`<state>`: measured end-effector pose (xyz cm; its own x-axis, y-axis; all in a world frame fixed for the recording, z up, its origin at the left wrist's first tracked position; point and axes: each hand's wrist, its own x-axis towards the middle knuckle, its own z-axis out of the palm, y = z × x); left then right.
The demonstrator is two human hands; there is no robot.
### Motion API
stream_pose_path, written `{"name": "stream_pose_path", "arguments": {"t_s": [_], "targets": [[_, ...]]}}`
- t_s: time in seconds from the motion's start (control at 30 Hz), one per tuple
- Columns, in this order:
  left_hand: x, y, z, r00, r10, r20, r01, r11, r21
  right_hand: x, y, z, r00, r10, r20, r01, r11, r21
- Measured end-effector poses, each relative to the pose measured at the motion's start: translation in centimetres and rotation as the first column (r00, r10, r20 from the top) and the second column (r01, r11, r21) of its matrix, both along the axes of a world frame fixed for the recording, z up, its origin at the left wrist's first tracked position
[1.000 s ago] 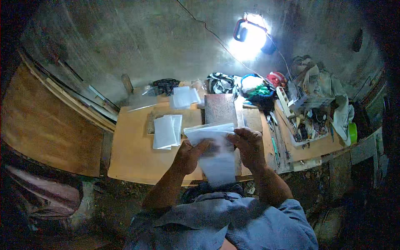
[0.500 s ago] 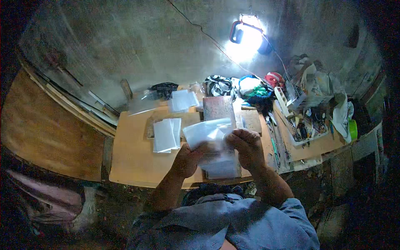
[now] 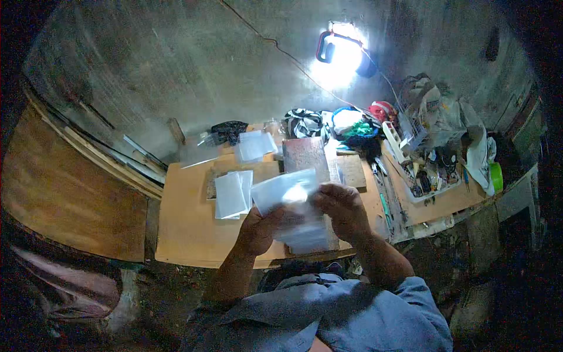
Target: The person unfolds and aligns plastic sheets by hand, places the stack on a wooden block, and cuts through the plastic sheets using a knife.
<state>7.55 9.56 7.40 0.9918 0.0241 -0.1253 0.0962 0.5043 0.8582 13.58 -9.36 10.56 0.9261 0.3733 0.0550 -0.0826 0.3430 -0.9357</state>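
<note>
Both my hands grip a bundle of clear plastic sleeves (image 3: 274, 192), raised over the front of the table. My left hand (image 3: 258, 230) is closed on the lower left edge, and my right hand (image 3: 341, 210) pinches the right end. Lamp light glares off the bundle's surface. Below it, more clear plastic (image 3: 304, 237) shows blurred, and I cannot tell whether it hangs from my hands or lies on the board. To the left lies an uneven pile of similar sleeves (image 3: 230, 196); farther back is another pile (image 3: 253, 148).
A dark reddish block (image 3: 305, 157) stands behind my hands on the wooden table (image 3: 187, 234). A bright lamp (image 3: 342, 58) hangs on the wall. At the right are a tool-filled white tray (image 3: 437, 193), a power strip (image 3: 396, 142) and a green container (image 3: 496, 178). Cloths (image 3: 306, 122) lie along the back.
The view has shifted slightly. My hands still hold the sleeves, whose bright reflection has changed shape, and the plastic below has become more blurred.
</note>
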Motion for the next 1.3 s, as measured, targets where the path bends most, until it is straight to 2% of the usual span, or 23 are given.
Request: {"name": "stream_pose_path", "arguments": {"t_s": [0.03, 0.07, 0.2, 0.27, 0.33, 0.47, 0.53, 0.57, 0.63, 0.67, 0.73, 0.77, 0.83, 0.87, 0.9, 0.93, 1.07, 1.13, 1.17, 1.3], "targets": [[0.0, 0.1, -0.1, 1.000, 0.002, -0.003, -0.002, 0.997, 0.076, 0.1, -0.2, 0.0, 0.999, 0.047, 0.023, -0.047, 0.998, -0.032], [-0.1, 0.0, -0.1, 1.000, 0.000, -0.003, 0.000, 0.997, 0.078, 0.1, -0.3, 0.1, 0.994, 0.095, 0.044, -0.092, 0.994, -0.066], [-0.6, 0.4, 0.0, 0.995, -0.090, -0.033, 0.091, 0.995, 0.050, -0.1, -0.5, 0.1, 0.990, 0.074, 0.124, -0.061, 0.992, -0.108], [-0.7, 0.4, 0.0, 0.990, -0.137, -0.018, 0.138, 0.989, 0.060, -0.1, -0.5, -0.3, 0.996, 0.056, 0.062, -0.052, 0.996, -0.072], [-0.7, 0.0, 0.6, 0.999, -0.052, -0.004, 0.052, 0.989, 0.142, -0.3, -0.6, 0.5, 0.998, 0.063, 0.015, -0.061, 0.996, -0.069], [-0.9, 0.3, 0.4, 0.999, -0.033, -0.025, 0.037, 0.983, 0.179, -0.3, -0.6, 0.6, 0.991, 0.114, -0.073, -0.116, 0.993, -0.015], [-1.1, 0.5, 0.5, 0.997, -0.073, -0.038, 0.075, 0.996, 0.056, -0.4, -0.5, 0.9, 0.993, 0.109, -0.034, -0.109, 0.994, -0.013], [-1.2, 0.4, 0.3, 0.997, -0.074, -0.038, 0.076, 0.996, 0.056, -0.5, -0.4, 1.1, 0.995, 0.103, 0.006, -0.103, 0.995, -0.010], [-1.4, 0.4, -0.1, 0.997, -0.071, 0.015, 0.072, 0.993, -0.095, -0.7, -0.3, 1.1, 0.996, 0.088, 0.001, -0.088, 0.996, -0.009], [-1.4, 0.4, -0.2, 0.997, -0.072, 0.014, 0.073, 0.993, -0.095, -0.7, -0.3, 1.0, 0.997, 0.073, -0.004, -0.073, 0.997, -0.008], [-1.3, 0.4, -0.4, 0.995, -0.095, 0.015, 0.091, 0.985, 0.146, -0.5, -0.5, 0.6, 0.997, 0.080, -0.014, -0.081, 0.996, -0.023], [-1.4, 0.6, -0.9, 0.995, -0.095, 0.015, 0.091, 0.985, 0.145, -0.4, -0.6, 0.4, 0.996, 0.089, -0.023, -0.090, 0.995, -0.038], [-1.5, 1.2, -1.9, 0.988, -0.108, 0.111, 0.123, 0.983, -0.139, -0.5, -0.9, 1.1, 0.994, 0.106, -0.038, -0.108, 0.993, -0.049], [-1.5, 1.3, -2.1, 0.988, -0.109, 0.110, 0.125, 0.982, -0.140, -0.5, -1.0, 1.3, 0.991, 0.122, -0.054, -0.126, 0.990, -0.060], [-1.5, 1.2, -1.8, 0.996, -0.085, 0.027, 0.087, 0.993, -0.080, -0.5, -1.0, 1.2, 0.991, 0.122, -0.055, -0.125, 0.990, -0.061], [-1.4, 1.2, -1.7, 0.997, -0.055, -0.055, 0.054, 0.998, -0.017, -0.5, -0.9, 0.9, 0.990, 0.110, -0.085, -0.112, 0.994, -0.010], [-1.5, 1.5, -2.3, 0.999, -0.017, 0.036, 0.022, 0.992, -0.121, -0.3, -0.7, 0.4, 0.989, 0.060, -0.137, -0.045, 0.993, 0.106], [-1.6, 1.3, -1.2, 0.999, 0.022, -0.029, -0.023, 1.000, -0.008, -0.1, -0.8, 0.3, 0.995, 0.014, -0.098, 0.000, 0.990, 0.143], [-1.6, 1.4, -0.9, 0.999, 0.024, -0.029, -0.024, 1.000, -0.010, -0.1, -0.9, 0.3, 0.998, -0.033, -0.060, 0.043, 0.982, 0.182], [-1.9, 2.2, -0.7, 1.000, -0.001, -0.026, 0.001, 1.000, -0.013, 0.7, -1.5, 0.9, 0.989, -0.113, -0.093, 0.129, 0.973, 0.192]]}}
